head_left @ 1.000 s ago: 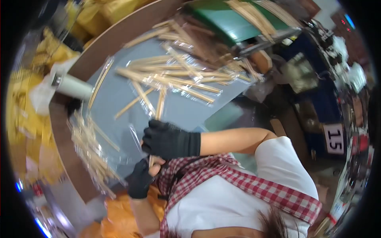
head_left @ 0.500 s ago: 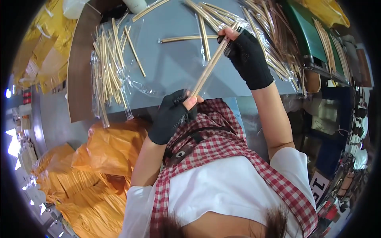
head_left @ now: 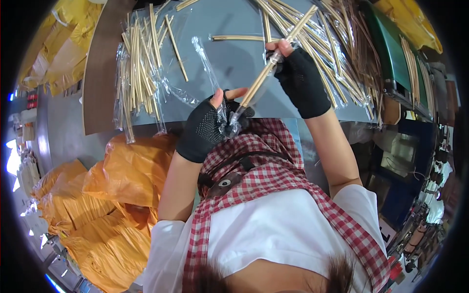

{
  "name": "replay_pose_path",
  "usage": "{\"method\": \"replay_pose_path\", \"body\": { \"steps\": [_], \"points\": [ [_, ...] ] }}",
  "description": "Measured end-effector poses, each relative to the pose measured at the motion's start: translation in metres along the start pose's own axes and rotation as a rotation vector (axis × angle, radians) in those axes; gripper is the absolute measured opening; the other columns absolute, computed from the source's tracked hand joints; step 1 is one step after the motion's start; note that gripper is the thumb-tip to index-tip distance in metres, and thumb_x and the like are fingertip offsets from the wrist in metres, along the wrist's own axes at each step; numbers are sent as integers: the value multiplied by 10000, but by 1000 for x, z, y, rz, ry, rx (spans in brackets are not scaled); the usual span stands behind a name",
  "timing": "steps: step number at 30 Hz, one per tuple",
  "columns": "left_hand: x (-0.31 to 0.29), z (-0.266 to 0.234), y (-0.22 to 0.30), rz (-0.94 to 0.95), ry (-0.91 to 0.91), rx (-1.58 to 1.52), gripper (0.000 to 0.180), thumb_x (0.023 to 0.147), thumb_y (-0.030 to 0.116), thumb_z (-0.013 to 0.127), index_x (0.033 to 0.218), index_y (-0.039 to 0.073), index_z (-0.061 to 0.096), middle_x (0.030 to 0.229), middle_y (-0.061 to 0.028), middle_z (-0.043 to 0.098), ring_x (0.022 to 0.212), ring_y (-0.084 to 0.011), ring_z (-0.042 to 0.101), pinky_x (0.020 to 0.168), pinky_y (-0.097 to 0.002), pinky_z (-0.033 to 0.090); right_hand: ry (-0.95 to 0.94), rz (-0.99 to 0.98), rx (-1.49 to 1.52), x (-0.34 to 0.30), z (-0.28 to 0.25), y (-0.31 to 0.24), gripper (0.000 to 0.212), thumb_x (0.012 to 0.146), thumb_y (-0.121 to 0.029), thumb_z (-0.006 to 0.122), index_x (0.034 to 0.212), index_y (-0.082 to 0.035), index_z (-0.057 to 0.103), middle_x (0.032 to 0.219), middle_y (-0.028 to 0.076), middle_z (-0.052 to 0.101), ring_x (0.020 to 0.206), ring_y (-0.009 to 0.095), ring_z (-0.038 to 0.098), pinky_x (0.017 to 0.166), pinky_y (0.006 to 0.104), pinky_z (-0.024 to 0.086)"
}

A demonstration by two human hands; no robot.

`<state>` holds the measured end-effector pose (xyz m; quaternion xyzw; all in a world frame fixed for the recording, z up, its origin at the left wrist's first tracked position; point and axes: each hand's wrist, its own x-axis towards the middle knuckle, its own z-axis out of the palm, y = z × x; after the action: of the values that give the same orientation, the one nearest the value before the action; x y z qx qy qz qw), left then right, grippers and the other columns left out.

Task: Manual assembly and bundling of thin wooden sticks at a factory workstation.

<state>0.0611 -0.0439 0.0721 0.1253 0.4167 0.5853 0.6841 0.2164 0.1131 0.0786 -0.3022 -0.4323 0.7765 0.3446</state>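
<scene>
A bundle of long pale wooden chopsticks [head_left: 257, 88] slants up and to the right between my hands. My right hand [head_left: 302, 78], in a black fingerless glove, pinches it near the middle between thumb and fingers. Clear plastic film wraps the lower part, while the upper ends stick out bare past my fingers. My left hand [head_left: 205, 126], gloved the same way, has its fingers curled round crumpled clear plastic sleeves [head_left: 230, 126] at the bundle's lower end. Its thumb and index finger stand apart, and a thin strip of the plastic rises past the thumb. The curled fingertips are partly hidden.
On the grey table [head_left: 195, 78], a pile of chopsticks in clear sleeves [head_left: 139, 73] lies at the left. Another heap [head_left: 337, 58] covers the right side. Beyond it stands a green belt-like surface [head_left: 398, 63] with sticks on it. Orange plastic sacks [head_left: 110, 195] sit below left.
My left hand has let go of the chopsticks' lower end and holds crumpled plastic. The bundle now shows film round its lower part, and my right hand grips it lower down.
</scene>
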Motion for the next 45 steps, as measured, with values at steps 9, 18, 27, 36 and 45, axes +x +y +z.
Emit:
{"method": "replay_pose_path", "body": {
  "steps": [9,18,27,36,45],
  "points": [
    [-3,7,-2,186,8,398,422,952,312,553,1180,-41,591,811,-54,634,681,-90,565,636,-215,441,42,-76,-66,-4,-1,2,386,946,-364,563,1032,-2,663,809,23,615,683,89,527,631,225,416],
    [-9,1,-7,183,164,546,190,899,174,612,882,-11,652,627,37,497,568,-41,444,537,-199,336,165,-237,84,10,-29,-42,190,892,-213,600,894,-24,612,721,4,548,622,94,490,594,233,386],
    [-20,-23,-13,215,164,567,136,882,142,645,914,15,608,731,29,575,624,-39,474,558,-193,360,36,-61,-267,14,-85,-63,131,844,-161,650,877,-36,672,783,32,636,660,91,571,593,219,449],
    [-9,14,6,168,108,778,118,891,120,613,888,4,595,678,19,549,578,-47,469,529,-209,367,-107,-16,-612,-15,-109,-148,169,881,-199,658,877,-30,648,727,6,617,676,58,576,578,199,442],
    [0,5,16,163,202,931,130,894,129,612,847,9,605,684,11,551,608,-68,500,545,-222,393,279,-437,-495,23,-188,-194,206,915,-254,589,921,-53,636,843,31,660,812,100,622,683,245,480]
  ]
}}
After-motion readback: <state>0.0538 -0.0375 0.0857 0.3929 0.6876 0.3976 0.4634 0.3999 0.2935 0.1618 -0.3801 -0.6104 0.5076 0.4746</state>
